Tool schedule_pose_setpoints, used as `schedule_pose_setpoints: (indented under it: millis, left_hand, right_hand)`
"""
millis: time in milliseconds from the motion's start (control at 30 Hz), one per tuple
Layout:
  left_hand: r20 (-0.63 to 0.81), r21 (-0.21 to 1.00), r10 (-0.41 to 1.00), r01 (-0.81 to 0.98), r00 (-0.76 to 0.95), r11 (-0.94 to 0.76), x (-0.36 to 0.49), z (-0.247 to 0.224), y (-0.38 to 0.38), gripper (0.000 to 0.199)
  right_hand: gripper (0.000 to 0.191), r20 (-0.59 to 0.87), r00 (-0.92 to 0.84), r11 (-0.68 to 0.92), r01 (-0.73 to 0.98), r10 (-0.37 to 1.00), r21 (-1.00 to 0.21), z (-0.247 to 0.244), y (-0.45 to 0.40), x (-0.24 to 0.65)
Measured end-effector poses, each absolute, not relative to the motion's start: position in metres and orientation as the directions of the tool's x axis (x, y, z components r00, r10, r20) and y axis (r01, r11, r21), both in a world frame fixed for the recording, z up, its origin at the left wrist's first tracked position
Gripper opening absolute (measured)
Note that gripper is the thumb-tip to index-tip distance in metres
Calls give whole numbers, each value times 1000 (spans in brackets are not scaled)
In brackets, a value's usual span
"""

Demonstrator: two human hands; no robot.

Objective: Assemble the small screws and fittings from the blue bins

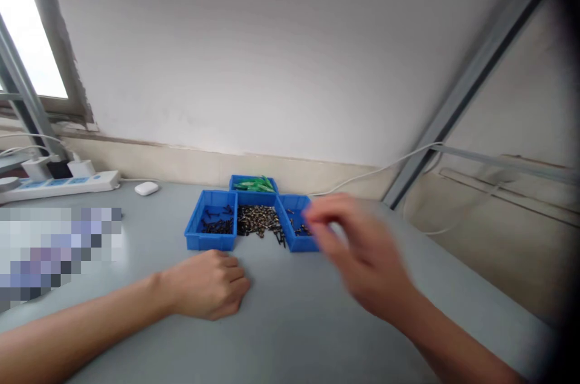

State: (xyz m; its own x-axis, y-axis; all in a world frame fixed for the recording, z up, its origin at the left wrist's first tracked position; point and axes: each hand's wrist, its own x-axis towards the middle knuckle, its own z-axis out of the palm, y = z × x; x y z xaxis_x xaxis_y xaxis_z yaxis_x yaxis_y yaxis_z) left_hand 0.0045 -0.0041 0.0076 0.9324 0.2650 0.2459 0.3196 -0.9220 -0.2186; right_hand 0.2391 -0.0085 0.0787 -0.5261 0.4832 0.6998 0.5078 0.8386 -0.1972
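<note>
My left hand (212,284) rests on the grey tabletop as a closed fist, and whatever it may hold is hidden. Raised at the right edge of the right blue bin (302,244), my right hand (357,251) is smeared by motion. Its thumb and index finger come together in a pinch; I cannot make out anything between them. A few small metal parts lie inside that bin. Dark screw-like pieces (217,226) lie in the left blue bin (209,243). Between the two bins spreads a pile of small black and brass-coloured parts (260,219).
A rear blue bin (254,197) holds green plastic packets (254,184). On the left are a white power strip (102,182) with plugs, a white case (146,188) and a pixelated patch. A metal post (453,106) and a white cable (371,171) are at right.
</note>
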Motion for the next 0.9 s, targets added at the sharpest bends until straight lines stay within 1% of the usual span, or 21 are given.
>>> schedule_pose_setpoints:
  millis: [33,67,100,133,167,200,267,367,467,533,733,900]
  left_hand:
    - [238,-210,281,331,930,-920,4,6,-4,15]
    - [233,-202,296,344,926,-917,4,5,-3,14]
    - [231,-195,307,353,923,-915,3,4,-3,13]
    - [231,-189,313,358,921,-915,3,4,-2,13]
    - [230,-186,314,359,921,-915,2,3,-2,13]
    - [228,-185,315,359,921,-915,2,3,-2,14]
    - [214,-191,320,361,923,-913,2,3,-2,14]
    - [182,-211,338,372,923,-904,3,4,-3,14]
    - [179,-226,351,386,919,-895,3,5,-3,16]
    - [184,-226,352,388,918,-893,2,5,-3,18]
    - [193,-239,340,380,920,-894,2,7,-2,18]
    - [203,-229,340,382,918,-895,2,8,-3,18]
  right_hand:
    - [18,646,-573,827,534,505,-173,71,-4,234]
    - [20,570,-633,817,564,524,-124,62,0,229]
    - [23,460,-703,808,586,543,-57,53,5,224]
    - [27,375,-751,801,598,544,34,43,9,220]
    - [33,311,-769,785,611,558,101,34,13,215]
    - [36,262,-770,766,628,582,141,27,15,212]
    - [41,214,-740,719,671,638,178,18,18,206]
    - [41,179,-703,679,712,689,182,14,21,201]
    - [32,164,-697,666,716,698,208,10,25,199]
    - [27,178,-701,664,712,690,229,5,26,198]
    - [12,225,-736,695,677,638,242,-5,23,201]
    - [9,233,-779,732,626,582,267,-6,26,206]
